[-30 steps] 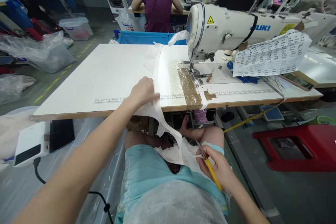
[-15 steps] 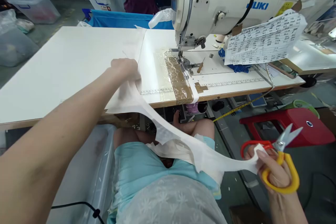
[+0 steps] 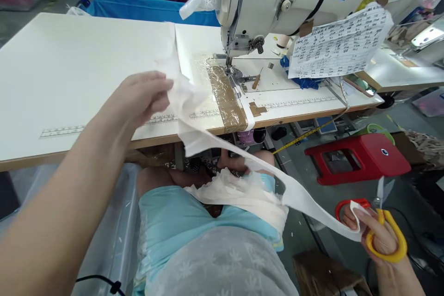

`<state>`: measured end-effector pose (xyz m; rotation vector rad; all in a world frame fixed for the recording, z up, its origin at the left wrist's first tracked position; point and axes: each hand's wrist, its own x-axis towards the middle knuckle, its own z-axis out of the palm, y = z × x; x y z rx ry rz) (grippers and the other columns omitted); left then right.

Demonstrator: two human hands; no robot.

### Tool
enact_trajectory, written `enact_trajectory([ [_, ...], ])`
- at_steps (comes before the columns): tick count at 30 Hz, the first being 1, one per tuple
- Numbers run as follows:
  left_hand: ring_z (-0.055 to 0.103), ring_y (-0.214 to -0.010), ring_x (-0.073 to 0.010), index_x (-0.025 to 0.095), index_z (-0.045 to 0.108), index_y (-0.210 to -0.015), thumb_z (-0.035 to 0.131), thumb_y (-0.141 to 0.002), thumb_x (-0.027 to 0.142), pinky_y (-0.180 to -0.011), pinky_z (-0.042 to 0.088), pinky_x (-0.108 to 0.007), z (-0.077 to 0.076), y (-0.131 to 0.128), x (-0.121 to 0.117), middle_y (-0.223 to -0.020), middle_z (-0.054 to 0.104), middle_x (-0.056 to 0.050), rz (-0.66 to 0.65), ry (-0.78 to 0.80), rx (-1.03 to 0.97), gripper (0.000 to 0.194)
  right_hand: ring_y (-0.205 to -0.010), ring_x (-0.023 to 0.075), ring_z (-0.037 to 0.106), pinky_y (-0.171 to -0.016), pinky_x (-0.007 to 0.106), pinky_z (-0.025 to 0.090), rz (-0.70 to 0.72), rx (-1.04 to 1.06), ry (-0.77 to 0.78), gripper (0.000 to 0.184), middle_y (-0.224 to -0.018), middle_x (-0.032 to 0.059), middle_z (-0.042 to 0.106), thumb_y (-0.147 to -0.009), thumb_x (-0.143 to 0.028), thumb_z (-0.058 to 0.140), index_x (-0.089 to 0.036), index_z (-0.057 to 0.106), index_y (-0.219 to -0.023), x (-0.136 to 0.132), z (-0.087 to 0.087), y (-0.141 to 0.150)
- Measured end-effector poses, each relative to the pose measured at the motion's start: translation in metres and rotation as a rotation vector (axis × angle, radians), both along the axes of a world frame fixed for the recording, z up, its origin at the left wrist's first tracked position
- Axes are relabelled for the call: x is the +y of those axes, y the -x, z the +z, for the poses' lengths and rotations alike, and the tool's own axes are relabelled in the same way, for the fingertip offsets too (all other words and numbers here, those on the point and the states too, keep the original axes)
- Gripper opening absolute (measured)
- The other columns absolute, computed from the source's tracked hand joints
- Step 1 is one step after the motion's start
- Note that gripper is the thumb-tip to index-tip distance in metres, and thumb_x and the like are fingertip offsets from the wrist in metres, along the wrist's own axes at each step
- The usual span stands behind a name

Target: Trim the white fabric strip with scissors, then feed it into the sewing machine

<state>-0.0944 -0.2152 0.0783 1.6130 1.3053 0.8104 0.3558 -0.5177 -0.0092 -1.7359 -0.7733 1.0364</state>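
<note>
In my right hand (image 3: 379,233) are scissors (image 3: 393,240) with one yellow and one red handle, blades pointing up and away. The same hand pinches the end of a long white fabric strip (image 3: 301,196). The strip stretches across my lap up to the table edge, where its far part is blurred. My left hand (image 3: 140,95) is over the table with loosely bent fingers, its fingertips beside the strip's far part; the thumb is hidden. More white fabric (image 3: 239,189) lies bunched on my lap.
A sewing machine (image 3: 256,4) stands on the white table (image 3: 86,64), with a wooden-handled awl (image 3: 257,79) near its needle. A handwritten sheet (image 3: 340,46) hangs from it. Right of me is a red stool (image 3: 371,155); a clear plastic bin (image 3: 121,222) stands at left.
My left hand has moved left and its fingers have loosened from the strip. My right hand has moved right and slightly down with scissors and strip end. The view has shifted.
</note>
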Motion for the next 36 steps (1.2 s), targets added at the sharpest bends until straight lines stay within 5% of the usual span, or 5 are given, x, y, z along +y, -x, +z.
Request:
enact_trajectory([
  [5,0.021,-0.027,-0.0020,0.017,0.057,-0.083,0.066,-0.079,0.038,-0.034,0.017,-0.012,-0.065,0.012,-0.086,-0.032,0.036,0.012,-0.085,0.386,-0.458,0.023,-0.050,0.0199,0.051,-0.048,0.032,0.044,0.111,-0.276,0.364,0.050,-0.050,0.0036,0.053,-0.066,-0.068,0.066,-0.022,0.054,-0.052,-0.038,-0.030,-0.027],
  [11,0.068,-0.066,-0.0202,0.014,0.061,-0.087,0.074,-0.071,0.051,-0.054,0.055,-0.025,-0.136,-0.016,-0.153,-0.071,0.072,-0.007,0.012,0.572,-0.433,0.042,-0.063,0.0256,0.063,-0.058,0.033,0.052,0.324,-0.509,0.389,0.042,-0.064,0.0053,0.064,-0.063,-0.064,0.068,-0.024,0.059,-0.069,-0.017,-0.058,0.007],
  [19,0.071,-0.061,-0.0214,0.016,0.056,-0.090,0.066,-0.080,0.060,-0.050,0.054,-0.023,-0.141,-0.035,-0.196,-0.063,0.070,-0.004,0.093,0.563,-0.559,0.046,-0.063,0.0130,0.044,-0.057,0.024,0.041,1.062,-0.115,0.127,0.047,-0.071,-0.0018,0.046,-0.089,-0.065,0.050,-0.021,0.043,-0.074,0.086,-0.024,0.135],
  [25,0.066,-0.049,-0.0185,0.017,0.058,-0.091,0.065,-0.081,0.061,-0.047,0.049,-0.022,-0.140,-0.014,-0.207,-0.052,0.067,-0.003,0.165,0.609,-0.549,0.046,-0.056,0.0107,0.033,-0.051,0.024,0.025,1.489,-0.327,0.085,0.054,-0.062,-0.0051,0.036,-0.086,-0.070,0.051,-0.022,0.035,-0.067,0.150,-0.026,0.182],
  [36,0.070,-0.066,-0.0198,0.013,0.067,-0.090,0.074,-0.075,0.057,-0.053,0.052,-0.021,-0.129,0.000,-0.208,-0.068,0.073,-0.008,0.198,0.710,-0.631,0.047,-0.053,0.0096,0.032,-0.051,0.025,0.022,1.708,-0.458,0.042,0.047,-0.057,-0.0065,0.036,-0.087,-0.059,0.053,-0.021,0.035,-0.064,0.183,-0.032,0.208],
])
